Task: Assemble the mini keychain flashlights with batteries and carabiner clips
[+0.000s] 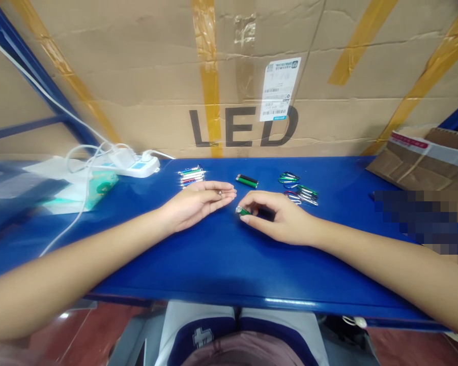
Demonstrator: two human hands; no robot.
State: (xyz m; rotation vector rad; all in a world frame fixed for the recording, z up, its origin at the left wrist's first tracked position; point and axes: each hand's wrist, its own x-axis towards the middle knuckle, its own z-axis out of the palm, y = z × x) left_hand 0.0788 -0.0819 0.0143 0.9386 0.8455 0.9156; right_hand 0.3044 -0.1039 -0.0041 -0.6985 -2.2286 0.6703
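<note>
Your left hand [198,204] stretches its fingers, a tiny shiny piece [219,193] among them, whether gripped unclear; your right hand [278,214] pinches a green cylinder [245,211] near the left fingertips, above the blue bench [229,269], cardboard [152,91] along its far edge

A glossy blue bench [229,272] stands against a large cardboard panel [152,66] with yellow tape, a blue metal frame [40,73] alongside and red floor [399,348] below
</note>
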